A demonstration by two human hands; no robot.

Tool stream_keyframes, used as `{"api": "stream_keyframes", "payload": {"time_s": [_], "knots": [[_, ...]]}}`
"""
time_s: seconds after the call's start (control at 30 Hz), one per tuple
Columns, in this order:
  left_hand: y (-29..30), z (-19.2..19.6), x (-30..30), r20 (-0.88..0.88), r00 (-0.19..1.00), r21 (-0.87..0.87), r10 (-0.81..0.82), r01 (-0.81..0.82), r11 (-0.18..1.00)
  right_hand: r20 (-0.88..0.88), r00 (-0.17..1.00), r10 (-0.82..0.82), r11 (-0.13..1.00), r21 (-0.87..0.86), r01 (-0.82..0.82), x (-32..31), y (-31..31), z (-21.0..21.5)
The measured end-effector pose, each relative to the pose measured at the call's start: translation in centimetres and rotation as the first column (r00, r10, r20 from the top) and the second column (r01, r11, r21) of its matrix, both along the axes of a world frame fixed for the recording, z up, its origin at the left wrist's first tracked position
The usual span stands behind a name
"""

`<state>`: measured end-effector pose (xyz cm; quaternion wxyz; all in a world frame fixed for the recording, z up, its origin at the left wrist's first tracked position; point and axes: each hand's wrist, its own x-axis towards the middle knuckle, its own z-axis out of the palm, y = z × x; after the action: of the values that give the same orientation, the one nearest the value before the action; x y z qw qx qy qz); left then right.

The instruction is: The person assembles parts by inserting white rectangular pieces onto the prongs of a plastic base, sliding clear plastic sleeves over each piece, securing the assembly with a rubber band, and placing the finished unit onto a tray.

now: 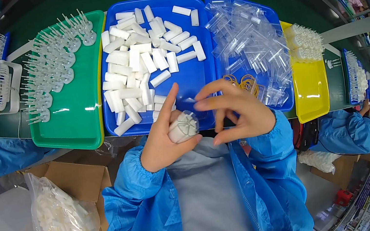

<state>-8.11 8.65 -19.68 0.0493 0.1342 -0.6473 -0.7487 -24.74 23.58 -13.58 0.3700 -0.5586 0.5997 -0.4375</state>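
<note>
My left hand (162, 141) is closed around a white round cluster (183, 127) of wedge-shaped pieces, its end face split by thin spokes. The thumb and index finger spread on either side of it. To its right hovers my right hand (236, 111), fingers curled but apart, not touching the cluster. A small clear glint shows by its fingertips; I cannot tell whether it is a plastic piece or a reflection. Just beyond both hands, a blue tray (193, 77) holds many loose white blocks (134, 65).
Clear plastic pieces (250, 34) and yellow rubber bands (249, 84) fill a second blue tray. On the left, a green tray (80, 109) carries spiky white parts (50, 65). A yellow tray (310, 93) holds white clusters (306, 42). A bag of white pieces (62, 216) stands lower left. Co-workers' blue sleeves (348, 131) show on both sides.
</note>
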Motion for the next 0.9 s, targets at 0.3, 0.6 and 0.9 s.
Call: {"api": "stream_keyframes", "payload": {"time_s": [0.3, 0.6, 0.9], "knots": [[1.9, -1.9, -0.5, -0.072, 0.997, -0.025, -0.022, 0.02, 0.999, -0.247, 0.963, 0.105, 0.985, 0.161, -0.066, 1.4, -2.6, -1.4], [-1.7, -1.7, 0.4, -0.115, 0.98, 0.793, 0.161, -0.007, 0.609, -0.326, 0.945, -0.012, 0.963, -0.258, -0.076, 0.9, -0.2, -2.9], [0.5, -0.7, -0.2, -0.435, 0.89, 0.091, 0.136, -0.107, 0.99, 0.969, -0.151, 0.197, 0.852, -0.093, 0.515, 4.6, 0.7, -3.8]]}}
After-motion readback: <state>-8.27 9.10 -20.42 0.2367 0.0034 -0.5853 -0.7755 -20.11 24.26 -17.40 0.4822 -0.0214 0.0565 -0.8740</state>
